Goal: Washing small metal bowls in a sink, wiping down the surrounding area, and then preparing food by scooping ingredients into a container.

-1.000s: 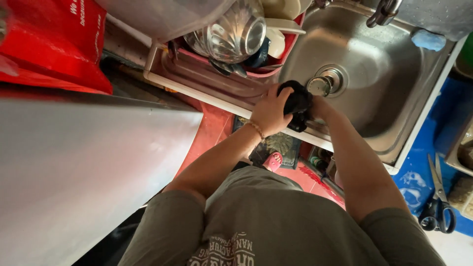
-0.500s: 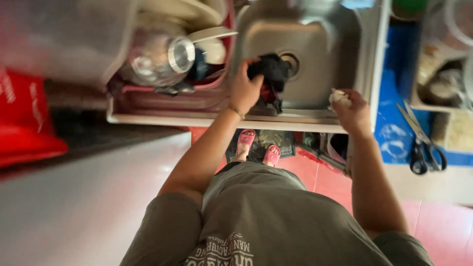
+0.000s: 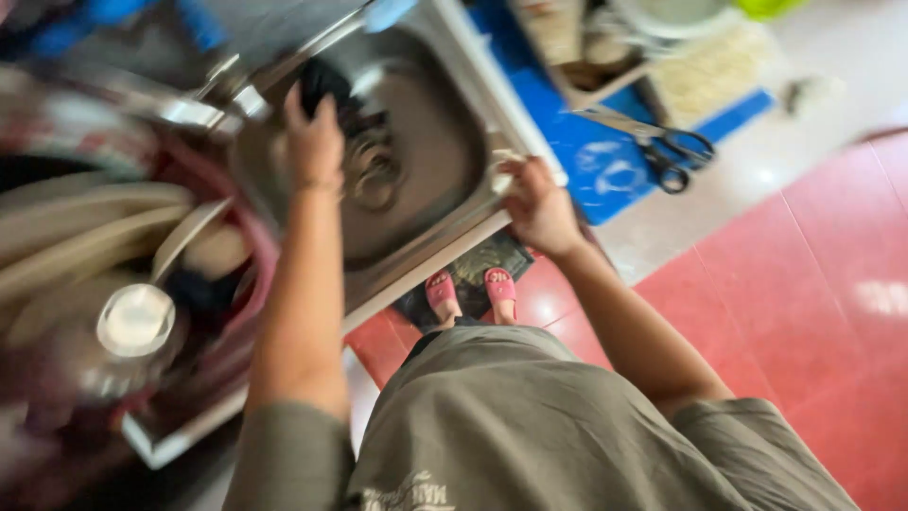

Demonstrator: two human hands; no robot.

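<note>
**Over the steel sink, both hands busy**

Under my left hand (image 3: 315, 142) sits a dark cloth (image 3: 322, 83), fingers curled and clenched on it above the sink (image 3: 445, 161) basin, the cloth jutting just past the fingertips. My right hand (image 3: 537, 203) grips the sink's front rim, fingers closed around something small and pale (image 3: 501, 163); blur hides what. Scissors (image 3: 662, 149) lie well apart, beyond that hand.

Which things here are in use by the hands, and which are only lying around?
In use:
- left hand gripping a black cloth
- right hand on the rim of the steel sink, holding something small and pale

Lying about:
- scissors on the blue mat
- dishes in the red rack
- dark floor mat
</note>
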